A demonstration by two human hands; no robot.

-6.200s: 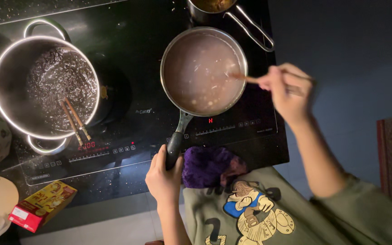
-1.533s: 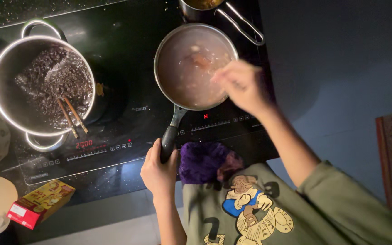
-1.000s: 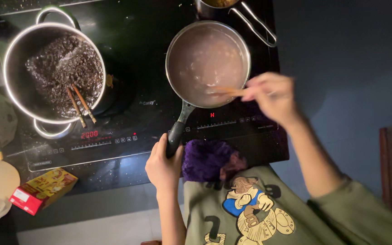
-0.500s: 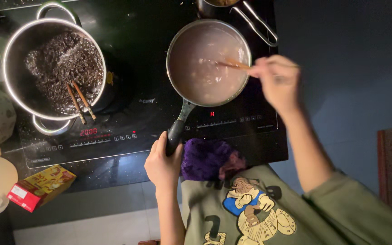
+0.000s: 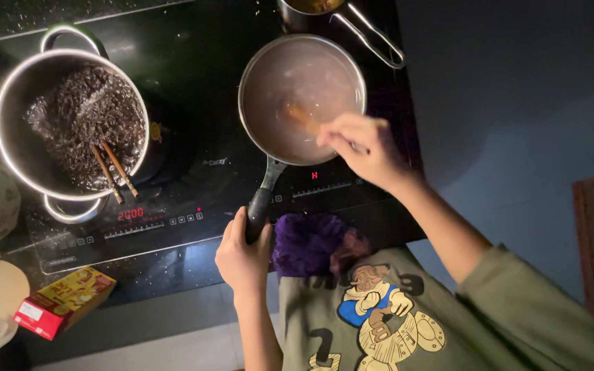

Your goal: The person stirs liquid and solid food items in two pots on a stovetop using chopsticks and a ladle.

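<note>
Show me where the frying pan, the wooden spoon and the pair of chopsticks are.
frying pan (image 5: 269,75): head view, on the pale liquid inside, left of the spoon.
wooden spoon (image 5: 302,117): head view, on the end dipped into the liquid.
chopsticks (image 5: 113,170): head view, on the shafts leaning against the big pot's rim.

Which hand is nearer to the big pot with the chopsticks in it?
Left. The left hand grips the frying pan's handle, below and right of the big pot. The right hand stirs with a wooden utensil over the frying pan, farther right.
</note>
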